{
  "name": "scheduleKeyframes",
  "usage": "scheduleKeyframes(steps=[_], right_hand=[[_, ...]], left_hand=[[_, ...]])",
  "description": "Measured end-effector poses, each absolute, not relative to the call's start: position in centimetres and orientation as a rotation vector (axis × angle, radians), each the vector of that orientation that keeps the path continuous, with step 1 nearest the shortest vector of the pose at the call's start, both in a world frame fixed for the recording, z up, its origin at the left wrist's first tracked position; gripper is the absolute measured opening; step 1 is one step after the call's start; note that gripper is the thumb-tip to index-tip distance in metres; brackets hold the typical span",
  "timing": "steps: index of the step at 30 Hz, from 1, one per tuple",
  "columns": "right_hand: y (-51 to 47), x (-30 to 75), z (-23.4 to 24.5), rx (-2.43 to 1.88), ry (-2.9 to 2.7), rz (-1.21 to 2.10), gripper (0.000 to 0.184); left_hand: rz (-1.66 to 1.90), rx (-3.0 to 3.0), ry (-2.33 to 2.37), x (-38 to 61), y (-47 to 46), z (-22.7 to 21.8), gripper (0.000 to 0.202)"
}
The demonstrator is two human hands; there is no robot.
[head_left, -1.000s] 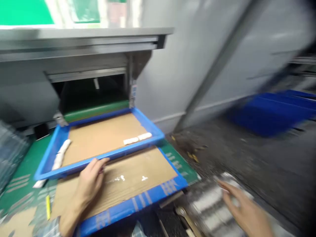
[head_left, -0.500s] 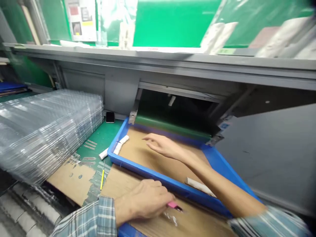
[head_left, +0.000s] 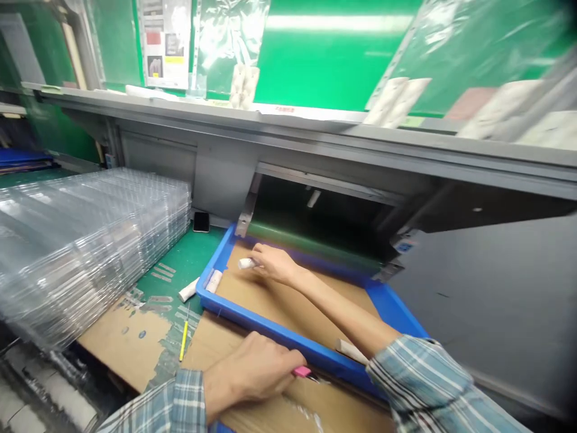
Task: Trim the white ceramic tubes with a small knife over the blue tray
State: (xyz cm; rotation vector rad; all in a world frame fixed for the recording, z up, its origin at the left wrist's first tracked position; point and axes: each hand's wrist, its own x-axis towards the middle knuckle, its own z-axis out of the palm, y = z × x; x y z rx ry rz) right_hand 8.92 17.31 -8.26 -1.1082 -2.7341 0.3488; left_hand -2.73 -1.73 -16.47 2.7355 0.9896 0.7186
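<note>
My right hand point(head_left: 277, 264) is closed on a short white roll point(head_left: 246, 263), held over the cardboard-lined blue tray point(head_left: 270, 334) near its left side. Below it, in front of the tray, my left hand point(head_left: 252, 368) is closed around a small pink-handled tool point(head_left: 302, 372). Its thin tip points right and is blurred, so I cannot make out its kind. Another white roll point(head_left: 213, 281) lies in the tray's left corner. A further long white piece point(head_left: 351, 350) rests along the near wall, partly behind my right forearm.
Stacked clear plastic trays point(head_left: 135, 234) fill the left. Nearby are a black phone point(head_left: 201, 222), a yellow pen-like tool point(head_left: 183, 341) and a white roll point(head_left: 188, 290) outside the tray. A green conveyor belt point(head_left: 311, 240) slopes down behind the tray; a grey shelf point(head_left: 315, 132) overhangs it.
My right hand has moved left and closed on a white roll from the tray's left corner, lifting it. My left hand keeps the pink-handled tool. The camera view has tilted slightly.
</note>
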Motion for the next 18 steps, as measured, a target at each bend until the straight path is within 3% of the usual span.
scheduleKeyframes(steps=[3, 5, 8, 11, 13, 18], right_hand=[[12.4, 14.6, -6.3, -1.202, -2.450, 0.476, 0.025], [7.8, 17.5, -6.0, -1.213, -2.260, 0.582, 0.037], [1.0, 19.7, -7.3, -1.173, -1.986, 0.729, 0.057], [-3.6, 19.7, -9.1, -0.979, -1.521, 1.115, 0.069], [-5.3, 19.4, -9.7, -0.881, -1.249, 1.265, 0.072], [-6.6, 20.0, -9.8, -0.957, -1.191, 1.140, 0.078]], left_hand=[[0.937, 2.666, 0.905, -3.1, -1.8, -16.4, 0.012], [1.100, 2.597, 0.865, -3.1, -2.0, -16.2, 0.019], [1.299, 2.475, 0.891, -2.7, -2.7, -15.1, 0.035], [1.417, 2.516, 0.891, -1.4, -3.4, -13.5, 0.059], [1.448, 2.653, 0.867, -0.4, -3.6, -12.6, 0.055], [1.393, 2.548, 0.763, 1.1, -2.9, -11.3, 0.030]])
